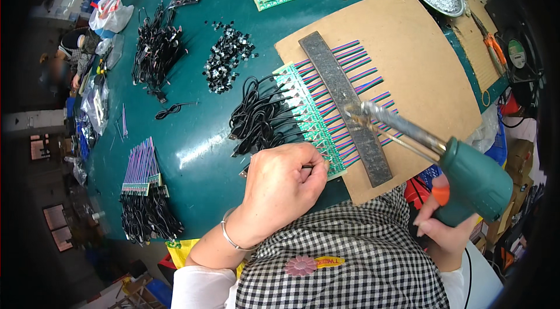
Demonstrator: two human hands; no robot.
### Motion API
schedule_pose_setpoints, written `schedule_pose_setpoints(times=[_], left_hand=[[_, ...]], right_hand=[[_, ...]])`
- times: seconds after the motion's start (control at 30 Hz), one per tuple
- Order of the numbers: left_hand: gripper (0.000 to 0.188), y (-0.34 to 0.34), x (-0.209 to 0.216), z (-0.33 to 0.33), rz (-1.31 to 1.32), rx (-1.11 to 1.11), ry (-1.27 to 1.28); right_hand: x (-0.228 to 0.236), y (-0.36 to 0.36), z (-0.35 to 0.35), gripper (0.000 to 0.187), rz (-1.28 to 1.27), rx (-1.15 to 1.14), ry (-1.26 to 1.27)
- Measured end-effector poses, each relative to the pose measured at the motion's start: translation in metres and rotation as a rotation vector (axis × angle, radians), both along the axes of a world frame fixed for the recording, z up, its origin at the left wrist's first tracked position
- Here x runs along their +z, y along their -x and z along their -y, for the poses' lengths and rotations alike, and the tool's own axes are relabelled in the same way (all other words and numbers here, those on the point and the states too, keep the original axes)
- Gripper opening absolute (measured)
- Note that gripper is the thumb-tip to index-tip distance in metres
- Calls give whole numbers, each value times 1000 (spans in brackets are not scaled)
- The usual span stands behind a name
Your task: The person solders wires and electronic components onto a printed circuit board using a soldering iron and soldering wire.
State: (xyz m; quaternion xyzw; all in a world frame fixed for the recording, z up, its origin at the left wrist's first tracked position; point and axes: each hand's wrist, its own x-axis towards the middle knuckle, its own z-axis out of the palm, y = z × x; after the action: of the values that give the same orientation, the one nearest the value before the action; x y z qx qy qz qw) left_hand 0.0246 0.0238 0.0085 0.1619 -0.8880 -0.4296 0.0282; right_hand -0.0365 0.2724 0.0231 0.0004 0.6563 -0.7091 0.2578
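Checked apron [350, 262] below, both my hands busy at the desk's near edge.
My left hand [280, 189] pinches a black lead [307, 166] against the green circuit strip [309, 119]; my right hand [440, 230] grips the green soldering gun [461, 177].

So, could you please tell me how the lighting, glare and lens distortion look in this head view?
Head view: even overhead light; pale glare streaks on the glossy dark-green tabletop; fisheye bends the tan cardboard sheet edges; black vignette at the rim; the green pistol-grip soldering iron in the right hand looks slightly soft; left hand sharp.
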Motion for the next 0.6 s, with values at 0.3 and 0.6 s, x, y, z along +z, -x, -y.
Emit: schedule_pose_setpoints(times=[0.3,0.6], left_hand=[[12,7,1,7,113,9,-83],[13,6,0,8,126,10,-115]], right_hand=[[-8,-12,-38,57,65,30,-3],[-13,-12,-30,49,59,16,-36]])
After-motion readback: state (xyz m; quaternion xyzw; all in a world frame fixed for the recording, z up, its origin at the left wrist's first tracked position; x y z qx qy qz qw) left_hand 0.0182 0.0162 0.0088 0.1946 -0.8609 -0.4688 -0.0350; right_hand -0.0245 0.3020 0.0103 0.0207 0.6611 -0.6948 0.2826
